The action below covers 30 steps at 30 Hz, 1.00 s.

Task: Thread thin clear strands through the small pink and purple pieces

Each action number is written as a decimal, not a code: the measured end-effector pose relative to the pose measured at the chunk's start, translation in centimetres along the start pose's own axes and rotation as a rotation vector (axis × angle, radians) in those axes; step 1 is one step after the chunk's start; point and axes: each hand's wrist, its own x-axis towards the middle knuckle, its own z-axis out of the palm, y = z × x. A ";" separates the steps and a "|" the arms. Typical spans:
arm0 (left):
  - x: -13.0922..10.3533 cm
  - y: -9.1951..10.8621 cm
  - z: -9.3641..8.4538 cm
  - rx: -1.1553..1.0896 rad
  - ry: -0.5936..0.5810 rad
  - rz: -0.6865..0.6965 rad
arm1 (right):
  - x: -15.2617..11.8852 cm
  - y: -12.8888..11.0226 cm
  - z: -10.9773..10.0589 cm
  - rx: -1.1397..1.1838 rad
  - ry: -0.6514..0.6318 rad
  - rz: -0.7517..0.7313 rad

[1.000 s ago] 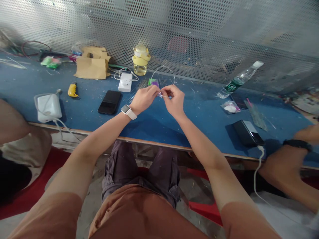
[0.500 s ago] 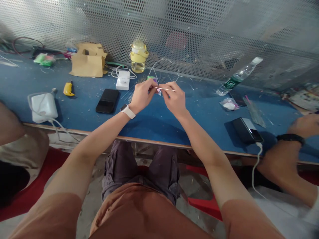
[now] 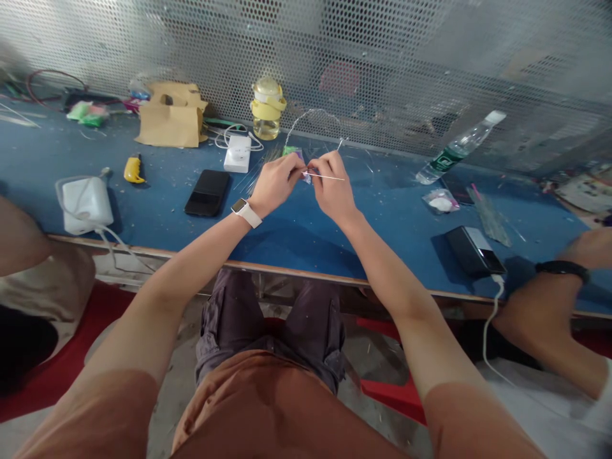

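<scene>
Both hands up over the blue table [image 3: 306, 236], close together, fingertips nearly meeting. Left hand [image 3: 276, 188]: thumb and fingers drawn together at the tips, by the inner end of a thin white wire [image 3: 329, 177]; what lies between them is too small to tell. Right hand [image 3: 335, 191]: thumb and forefinger pinch the wire near that same end, the rest of it running out across the fingers, other fingers curled. A small purple scrap [image 3: 306, 178] shows at the meeting point, just below the tips; whether it is gripped or lies on the table, cannot tell.

Behind the hands, a twisted clear loop [image 3: 313, 111] arches by the mesh [image 3: 382, 70]; a green and purple packet [image 3: 292, 151] sits just beyond the left fingers. Loose thin strands [image 3: 255, 178] lie beside the left hand. Further left: white charger [image 3: 238, 154] with cable, black phone [image 3: 207, 192], yellow cutter [image 3: 133, 170], white power bank [image 3: 87, 204], brown paper [image 3: 171, 124]. Yellow-topped cup [image 3: 266, 109] upright against the mesh. To the right: a tilted clear bottle [image 3: 454, 153], a bag with white contents [image 3: 442, 201], a dark power bank [image 3: 474, 252] with cable, and a co-worker's arm [image 3: 549, 306] with a black wristband.
</scene>
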 end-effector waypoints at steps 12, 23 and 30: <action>0.0 0.2 -0.2 -0.066 -0.029 -0.053 | -0.1 0.2 1.1 0.205 0.082 0.024; -0.1 -0.7 0.4 -0.164 -0.040 -0.081 | 0.1 -0.5 1.3 0.315 0.059 0.120; 0.0 -0.4 0.2 -0.143 -0.060 -0.112 | 0.1 -2.5 -0.1 0.521 0.002 0.288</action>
